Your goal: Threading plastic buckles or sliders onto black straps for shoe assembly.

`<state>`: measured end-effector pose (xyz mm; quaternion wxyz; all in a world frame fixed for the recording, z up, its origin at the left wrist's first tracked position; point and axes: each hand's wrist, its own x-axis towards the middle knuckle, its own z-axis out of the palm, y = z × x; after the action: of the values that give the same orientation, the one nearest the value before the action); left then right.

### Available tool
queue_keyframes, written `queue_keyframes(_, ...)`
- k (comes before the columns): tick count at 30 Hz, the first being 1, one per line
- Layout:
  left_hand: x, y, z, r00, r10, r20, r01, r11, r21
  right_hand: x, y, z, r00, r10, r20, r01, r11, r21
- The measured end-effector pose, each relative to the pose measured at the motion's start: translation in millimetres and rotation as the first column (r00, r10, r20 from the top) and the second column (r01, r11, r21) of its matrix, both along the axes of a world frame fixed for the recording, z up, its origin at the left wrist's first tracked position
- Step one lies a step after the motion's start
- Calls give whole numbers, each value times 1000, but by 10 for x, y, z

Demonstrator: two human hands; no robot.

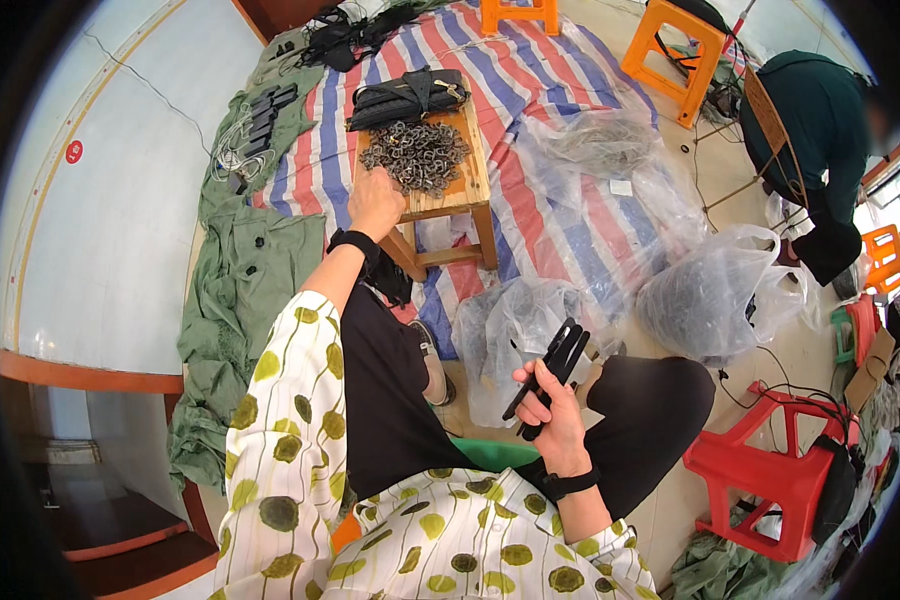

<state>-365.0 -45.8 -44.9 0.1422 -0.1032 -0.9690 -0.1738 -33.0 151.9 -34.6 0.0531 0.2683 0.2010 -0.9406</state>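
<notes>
My left hand (pixel 375 203) reaches to the near left edge of a heap of small metal rings or clips (pixel 416 156). Its fingers are drawn together at the heap, and what they pinch is hidden. The heap lies on a small wooden stool (pixel 440 207), in front of a bundle of black straps or strips (pixel 408 98). Over my lap, my right hand (pixel 560 425) is closed around several long, narrow black strips (pixel 565 352). They stick out above and below the fingers, tilted up to the right.
Under the stool spreads a striped tarp (pixel 530 210). Clear plastic bags (pixel 705 295) stand near my right knee. A red stool (pixel 770 470) is at right, and an orange stool (pixel 675 60) farther back. A person in dark green (pixel 805 120) bends at right. Green cloth (pixel 240 290) lies at left.
</notes>
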Motion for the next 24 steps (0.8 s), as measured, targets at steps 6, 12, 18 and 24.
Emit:
queue_keyframes(6, 74, -8, 205, 979, 33, 199, -54, 994, 100, 41, -11, 78, 1000, 5, 17, -6, 995, 98)
queue_keyframes(12, 1095, 193, 752, 545, -705, 454, -309, 335, 890, 87, -75, 250, 996, 16, -83, 5, 967, 254)
queue_keyframes(18, 2452, 221, 580, 371, -866, 335, -558, 80, 826, 203, -209, 357, 983, 133, -130, -63, 897, 437)
queue_keyframes(24, 2989, 271, 610, 558, -779, 287, -345, 97, 933, 296, -269, 384, 988, 141, -62, -97, 885, 455)
